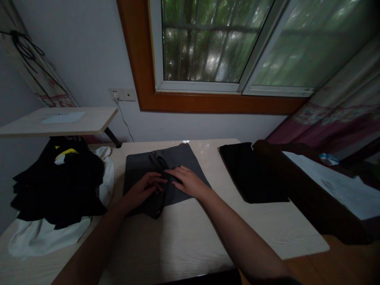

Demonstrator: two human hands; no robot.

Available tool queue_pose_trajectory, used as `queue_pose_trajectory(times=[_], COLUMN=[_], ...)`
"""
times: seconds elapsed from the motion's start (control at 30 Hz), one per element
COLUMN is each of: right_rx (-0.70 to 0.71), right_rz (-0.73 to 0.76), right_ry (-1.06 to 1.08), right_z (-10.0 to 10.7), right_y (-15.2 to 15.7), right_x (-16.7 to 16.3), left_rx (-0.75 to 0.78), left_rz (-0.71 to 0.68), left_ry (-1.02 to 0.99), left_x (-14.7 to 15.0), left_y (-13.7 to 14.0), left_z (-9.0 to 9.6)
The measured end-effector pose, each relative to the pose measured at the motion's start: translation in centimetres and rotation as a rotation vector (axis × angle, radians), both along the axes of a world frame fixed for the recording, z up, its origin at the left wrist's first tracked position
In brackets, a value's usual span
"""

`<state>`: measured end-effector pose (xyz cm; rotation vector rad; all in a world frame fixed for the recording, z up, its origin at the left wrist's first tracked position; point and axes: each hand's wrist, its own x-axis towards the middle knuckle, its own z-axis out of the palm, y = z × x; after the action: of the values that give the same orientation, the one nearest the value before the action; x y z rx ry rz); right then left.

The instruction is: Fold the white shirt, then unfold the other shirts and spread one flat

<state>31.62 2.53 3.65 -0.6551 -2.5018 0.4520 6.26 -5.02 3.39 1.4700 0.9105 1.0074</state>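
Note:
A dark grey piece of cloth (pixel 181 156) lies on the pale wooden table in front of me, with a narrow, raised fold of darker cloth (pixel 160 200) running down its middle. My left hand (pixel 147 187) rests on the left part of the cloth beside this fold, its fingers loosely bent and apart. Across the fold from it, my right hand (pixel 187 180) lies palm down with fingers stretched out, the fingertips touching the fold. Neither hand visibly grips anything. What lies beneath the right palm is hidden.
At the left, a pile of black cloth pieces (pixel 68 182) sits on white fabric (pixel 50 239) below a raised shelf (pixel 101 120). Black folded cloth (pixel 249 174) lies at the table's right. Beyond it, papers (pixel 332 182) rest on a dark brown surface. A window (pixel 213 47) is ahead.

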Motion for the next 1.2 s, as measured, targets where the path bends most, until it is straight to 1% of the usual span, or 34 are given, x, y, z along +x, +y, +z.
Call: queue_pose_trajectory(times=[0.07, 0.17, 0.23, 0.33, 0.4, 0.5, 0.63, 0.73, 0.83, 1.0, 1.1, 1.2], right_rx=[0.015, 0.027, 0.022, 0.016, 0.022, 0.047, 0.061, 0.070, 0.087, 0.079, 0.092, 0.109], right_rz=[0.026, 0.042, 0.047, 0.025, -0.002, -0.036, -0.090, -0.105, -0.066, 0.021, 0.067, 0.073], right_ry=[-0.008, 0.004, 0.023, 0.071, 0.121, 0.202, 0.270, 0.289, 0.235, 0.145, 0.104, 0.092], right_z=[-0.3, -0.5, -0.5, -0.3, -0.2, 0.0, 0.3, 0.4, 0.5, 0.3, 0.0, -0.1], right_y=[0.2, 0.6, 0.6, 0.5, 0.4, 0.3, 0.2, 0.0, -0.1, -0.1, -0.1, -0.1], right_x=[-0.2, -0.1, 0.0, 0.1, 0.2, 0.4, 0.8, 0.9, 0.8, 0.5, 0.2, 0.1], left_rx=[0.015, 0.063, 0.173, 0.373, 0.429, 0.431, 0.429, 0.439, 0.443, 0.443, 0.425, 0.395], left_rz=[0.007, 0.038, 0.085, 0.140, 0.133, 0.122, 0.153, 0.148, 0.143, 0.142, 0.158, 0.184], left_ry=[0.048, 0.190, 0.302, 0.490, 0.626, 0.752, 0.776, 0.801, 0.831, 0.907, 0.988, 1.081], left_x=[0.2, -0.1, -0.4, -0.9, -1.2, -1.5, -1.5, -1.4, -1.3, -1.2, -1.0, -0.7], left_y=[-0.1, -0.1, 0.0, 0.4, 0.5, 0.6, 0.5, 0.4, 0.5, 0.7, 0.8, 0.8], left_z=[0.4, 0.8, 0.7, 0.0, -0.4, -0.8, -0.8, -0.7, -0.8, -1.1, -1.2, -1.0])
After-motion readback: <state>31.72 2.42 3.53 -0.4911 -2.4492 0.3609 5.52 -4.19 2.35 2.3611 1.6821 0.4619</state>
